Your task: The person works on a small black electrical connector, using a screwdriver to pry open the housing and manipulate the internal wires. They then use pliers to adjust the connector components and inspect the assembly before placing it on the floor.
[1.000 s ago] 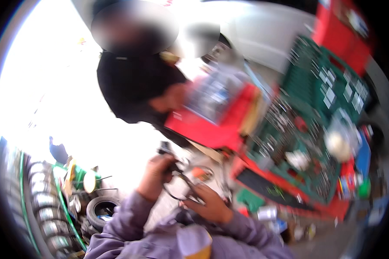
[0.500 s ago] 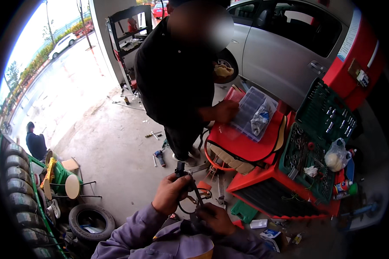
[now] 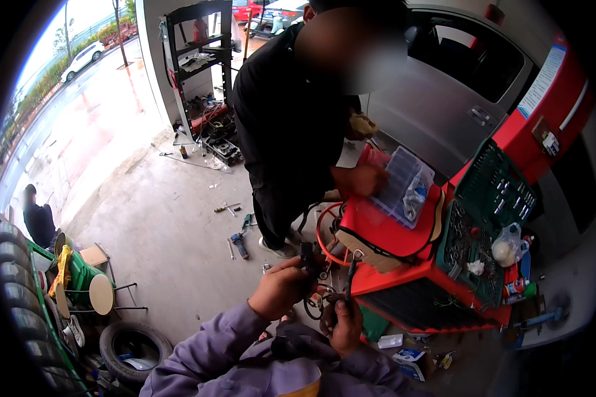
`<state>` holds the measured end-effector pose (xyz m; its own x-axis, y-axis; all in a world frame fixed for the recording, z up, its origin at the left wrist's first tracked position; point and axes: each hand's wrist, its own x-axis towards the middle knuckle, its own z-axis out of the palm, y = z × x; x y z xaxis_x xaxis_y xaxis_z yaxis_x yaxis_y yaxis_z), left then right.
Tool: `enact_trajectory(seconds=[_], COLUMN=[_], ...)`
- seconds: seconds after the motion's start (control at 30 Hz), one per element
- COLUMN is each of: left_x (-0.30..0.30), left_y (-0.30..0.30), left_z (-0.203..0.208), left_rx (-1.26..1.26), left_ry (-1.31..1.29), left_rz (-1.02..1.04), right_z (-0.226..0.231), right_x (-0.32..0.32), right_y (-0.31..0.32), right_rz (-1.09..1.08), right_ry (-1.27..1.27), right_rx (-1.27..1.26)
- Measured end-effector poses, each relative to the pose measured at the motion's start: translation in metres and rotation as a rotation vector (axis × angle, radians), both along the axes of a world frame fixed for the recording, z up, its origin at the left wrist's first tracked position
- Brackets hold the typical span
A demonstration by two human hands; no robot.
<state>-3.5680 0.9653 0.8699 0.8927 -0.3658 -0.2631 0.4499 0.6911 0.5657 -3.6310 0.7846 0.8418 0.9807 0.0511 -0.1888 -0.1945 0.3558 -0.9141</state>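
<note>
My left hand (image 3: 276,291) is closed around a black cable just below its blocky, plug-like end (image 3: 306,251), which points up. To its right and slightly lower, my right hand (image 3: 346,329) pinches another part of the same cable between thumb and fingers. A ribbed black sleeve (image 3: 349,276) rises above that hand with a small metallic ring or clip (image 3: 357,255) at its top. Between the two hands hangs a loop of thin cable (image 3: 309,306). What lies inside my right palm is hidden.
A person in black (image 3: 281,112) stands opposite, one hand by a clear divided box (image 3: 397,192) on a red padded cover. A green socket set (image 3: 470,245) lies open on the red cabinet (image 3: 410,301). A drill (image 3: 239,245) and a tyre (image 3: 136,347) lie on the floor.
Both hands have moved right with the cable. My right hand has turned, so its thumb now shows, and the ribbed sleeve stands above it. The person in black leans further right.
</note>
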Motion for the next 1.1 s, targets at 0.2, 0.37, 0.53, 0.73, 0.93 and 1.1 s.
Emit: enact_trajectory(seconds=[0.2, 0.37, 0.53, 0.73, 0.93, 1.1], left_x=[0.036, 0.063, 0.078, 0.099, 0.121, 0.114], left_y=[0.039, 0.063, 0.099, 0.127, 0.136, 0.111], left_z=[0.002, 0.023, 0.010, -0.033, -0.030, -0.028], left_rx=[0.137, 0.072, 0.320, 0.568, 0.392, 0.246], left_ry=[-0.056, -0.063, -0.208, -0.725, -0.617, -0.238], left_rz=[0.102, 0.127, 0.132, 0.151, -0.238, -0.333], right_z=[-0.002, -0.003, -0.007, -0.012, 0.004, 0.015], right_x=[0.052, 0.088, 0.112, 0.109, 0.082, 0.059], right_y=[0.034, 0.054, 0.081, 0.122, 0.156, 0.111], right_rz=[0.038, 0.217, 0.319, 0.306, 0.118, 0.053], right_ry=[0.052, -0.006, -0.084, -0.184, 0.205, -0.043], right_rx=[0.081, 0.074, -0.197, -0.576, -0.351, -0.656])
